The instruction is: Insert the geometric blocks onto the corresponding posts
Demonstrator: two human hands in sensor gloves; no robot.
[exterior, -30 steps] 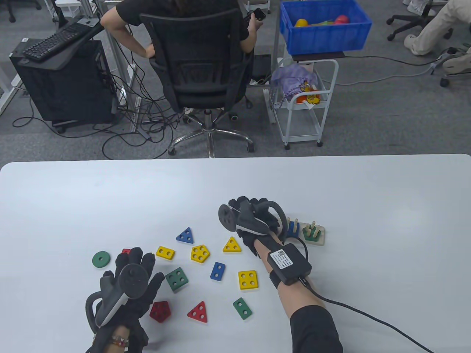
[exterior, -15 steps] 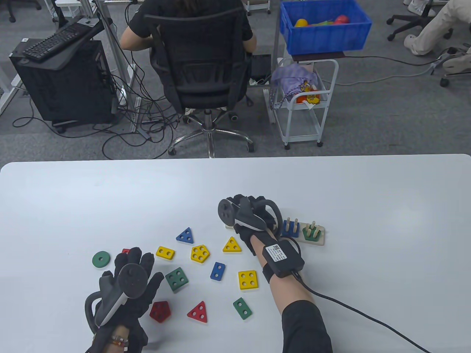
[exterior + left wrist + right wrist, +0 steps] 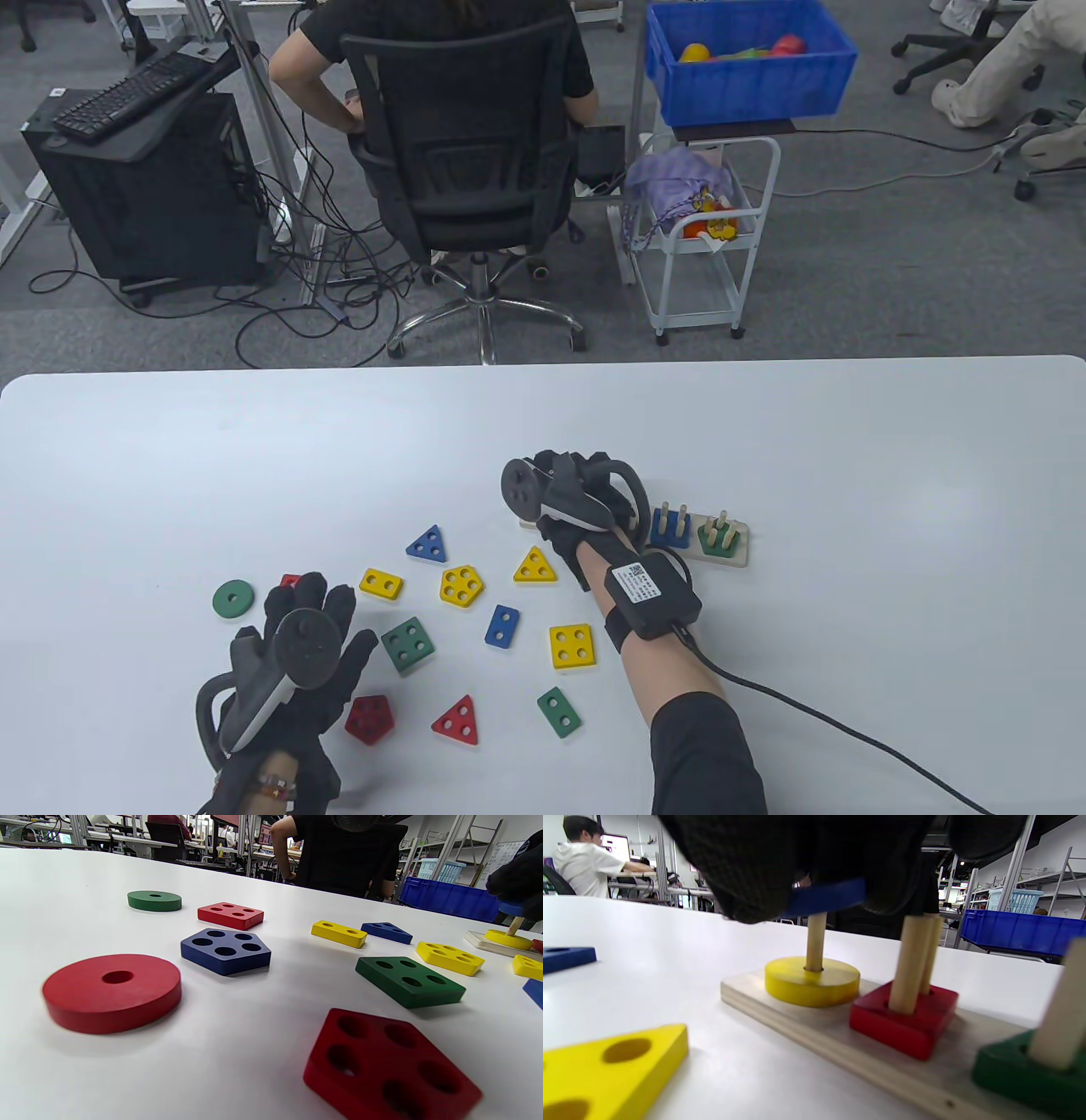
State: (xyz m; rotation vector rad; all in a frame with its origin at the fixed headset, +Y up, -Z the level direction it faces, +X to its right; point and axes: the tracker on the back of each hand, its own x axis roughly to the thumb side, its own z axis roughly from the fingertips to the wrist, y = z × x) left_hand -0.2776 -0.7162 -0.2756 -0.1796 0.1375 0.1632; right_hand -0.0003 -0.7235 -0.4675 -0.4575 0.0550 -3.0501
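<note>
In the table view the right hand (image 3: 577,501) covers the left end of the board (image 3: 736,556), so the posts under its fingers cannot be seen. In the right wrist view the fingers (image 3: 763,870) hide most of the blue disc (image 3: 825,897) and the top of the post (image 3: 815,942) below them. The green block (image 3: 1026,1077) is cut by the right edge, and the yellow triangle (image 3: 606,1069) by the bottom edge. The left hand (image 3: 293,662) hides most of the red block (image 3: 291,581) beyond its fingertips.

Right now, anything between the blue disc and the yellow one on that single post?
Nothing visible. The right hand holds the blue disc on the post; only bare peg shows down to the yellow disc.
</note>
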